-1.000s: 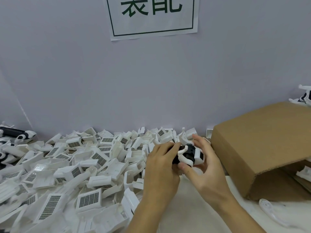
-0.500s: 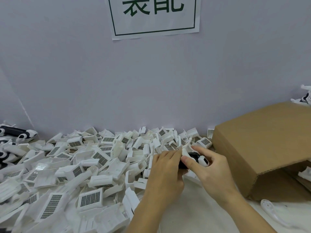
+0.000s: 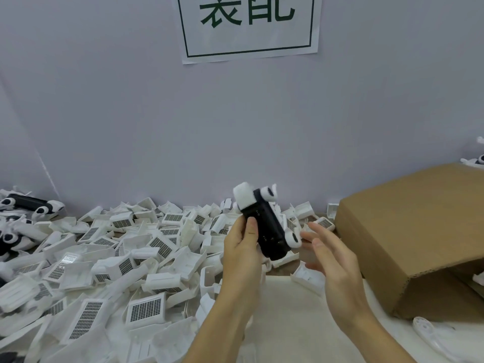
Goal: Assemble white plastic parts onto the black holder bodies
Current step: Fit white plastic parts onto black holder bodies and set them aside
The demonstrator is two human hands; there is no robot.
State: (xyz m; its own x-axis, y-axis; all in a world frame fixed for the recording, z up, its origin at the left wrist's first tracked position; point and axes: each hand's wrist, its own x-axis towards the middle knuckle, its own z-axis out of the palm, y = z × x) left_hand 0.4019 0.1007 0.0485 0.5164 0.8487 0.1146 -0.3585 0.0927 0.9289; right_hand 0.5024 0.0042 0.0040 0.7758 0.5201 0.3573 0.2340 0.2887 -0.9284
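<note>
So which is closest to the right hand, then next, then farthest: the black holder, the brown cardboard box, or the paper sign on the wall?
1. Black plastic holder body with white end parts, just left of the right hand.
2. Brown cardboard box, to its right.
3. White paper sign with green characters, high on the wall.

Light is bright, soft and even, w/ no single source visible; the wall looks flat grey-lilac, no hot spots. Shadows are weak: a dim one inside the open cardboard box, small ones between the white parts. No glare on the plastic. The right hand is motion-blurred, its fingers smeared; the left hand is sharper. Wide-angle bending shows at the edges, esp. bottom corners, where detail gets soft. Overall pic is a bit compressed.
</note>
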